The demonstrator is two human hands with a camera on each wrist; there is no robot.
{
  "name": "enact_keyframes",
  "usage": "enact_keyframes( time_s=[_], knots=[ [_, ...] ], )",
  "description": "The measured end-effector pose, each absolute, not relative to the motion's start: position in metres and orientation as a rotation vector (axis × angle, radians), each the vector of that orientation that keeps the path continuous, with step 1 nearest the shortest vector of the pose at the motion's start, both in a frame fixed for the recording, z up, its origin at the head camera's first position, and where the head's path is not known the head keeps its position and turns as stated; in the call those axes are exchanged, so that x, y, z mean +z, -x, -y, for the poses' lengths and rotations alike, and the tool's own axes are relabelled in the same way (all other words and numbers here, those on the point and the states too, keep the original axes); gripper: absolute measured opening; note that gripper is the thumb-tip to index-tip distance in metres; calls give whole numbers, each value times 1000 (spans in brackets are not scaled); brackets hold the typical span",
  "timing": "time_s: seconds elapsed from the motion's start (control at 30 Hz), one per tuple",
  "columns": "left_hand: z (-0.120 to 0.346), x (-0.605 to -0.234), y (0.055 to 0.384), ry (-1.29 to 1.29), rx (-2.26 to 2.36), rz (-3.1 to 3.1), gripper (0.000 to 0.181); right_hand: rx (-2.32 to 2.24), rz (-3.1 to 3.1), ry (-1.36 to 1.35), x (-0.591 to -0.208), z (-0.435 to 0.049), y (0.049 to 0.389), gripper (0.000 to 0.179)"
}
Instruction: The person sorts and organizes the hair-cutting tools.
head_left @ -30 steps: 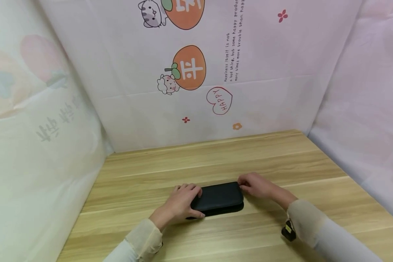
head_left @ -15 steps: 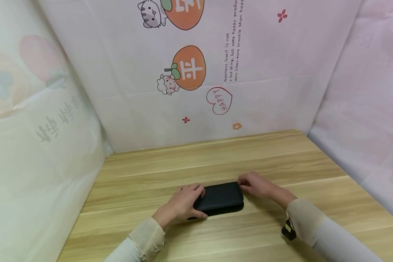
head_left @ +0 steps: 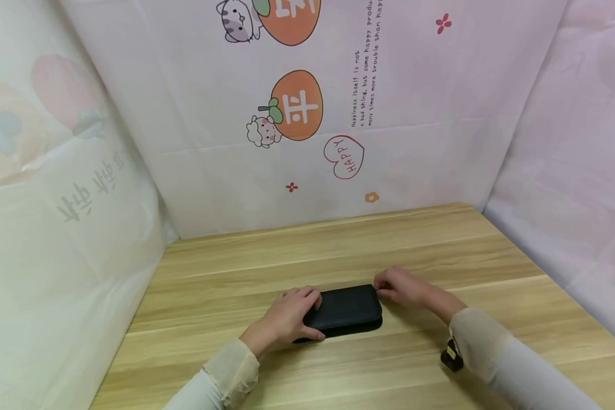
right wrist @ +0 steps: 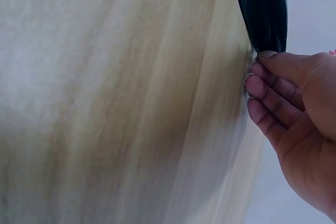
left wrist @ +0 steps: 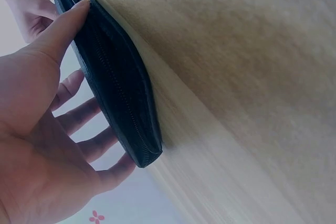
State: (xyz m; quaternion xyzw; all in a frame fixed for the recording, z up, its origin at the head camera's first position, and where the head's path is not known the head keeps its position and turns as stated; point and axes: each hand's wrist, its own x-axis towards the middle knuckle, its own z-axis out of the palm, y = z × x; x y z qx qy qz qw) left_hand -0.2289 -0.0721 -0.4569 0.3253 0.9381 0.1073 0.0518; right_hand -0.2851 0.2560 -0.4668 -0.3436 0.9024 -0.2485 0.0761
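Observation:
A black long zip wallet (head_left: 345, 306) lies on the wooden table between the two hands. My left hand (head_left: 286, 316) grips its left end, fingers over the top cover and thumb on the near edge. In the left wrist view, the zipper (left wrist: 118, 93) runs along the wallet's side between two dark covers, with the thumb lying across one end. At the far right corner, my right hand (head_left: 401, 286) pinches with thumb and forefinger. The right wrist view shows those fingertips (right wrist: 266, 54) right at the zipper's end; what lies between them is hidden.
The light wood tabletop (head_left: 225, 262) meets a white printed cloth (head_left: 210, 182) at the back, with more cloth on the left and right sides. A small black device with a yellow label (head_left: 451, 357) hangs at the right wrist.
Compared with one second ago, my left hand has slid slightly right along the wallet. The wallet and my right hand are almost unmoved.

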Motion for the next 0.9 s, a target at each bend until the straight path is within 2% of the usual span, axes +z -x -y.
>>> enact_keyframes(
  time_s=[0.3, 0.9],
  knots=[
    [70, -456, 228, -983, 257, -2868, 53, -699, -2739, 1099, -466, -260, 284, 15],
    [70, -454, 227, -976, 249, -2867, 54, -726, -2773, 1038, -472, -259, 280, 10]
  ],
)
